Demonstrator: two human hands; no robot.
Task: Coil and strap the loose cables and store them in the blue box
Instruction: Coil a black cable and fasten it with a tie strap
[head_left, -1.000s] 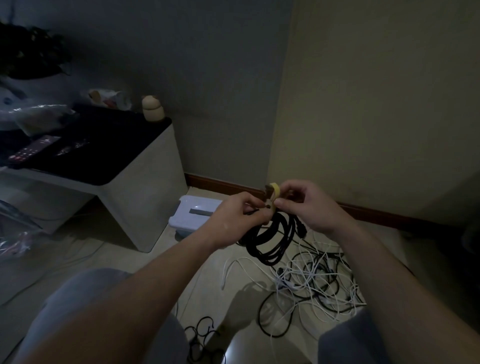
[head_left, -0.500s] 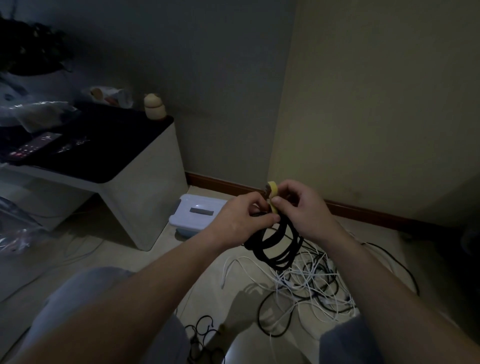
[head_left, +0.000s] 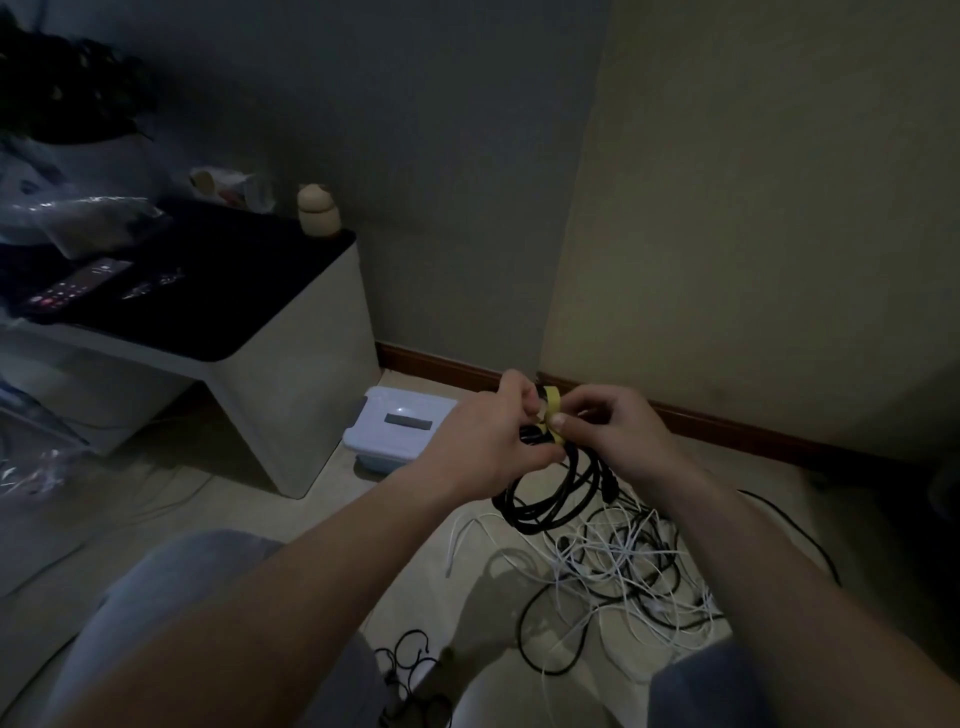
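Table (head_left: 291, 364) with a dark top stands by the left wall; right of it loose cables (head_left: 623, 571), white and black, sprawl tangled on the floor, and the lidded blue box (head_left: 400, 426) sits between them, beside the table's leg. Above the tangle hangs a coiled black cable (head_left: 550, 499), its top gripped by the left hand (head_left: 483, 441), while the right hand (head_left: 618, 431) pinches the yellow strap (head_left: 551, 402) looped there.

Nothing legible shows anywhere in the frame. The dark rectangular patch (head_left: 408, 420) on the lid of the pale blue plastic box (head_left: 387, 444), at centre, is too dim for lettering. At left, the black remote control (head_left: 75, 287) on the dark-topped white table (head_left: 291, 364) bears small marks, too blurred to read.
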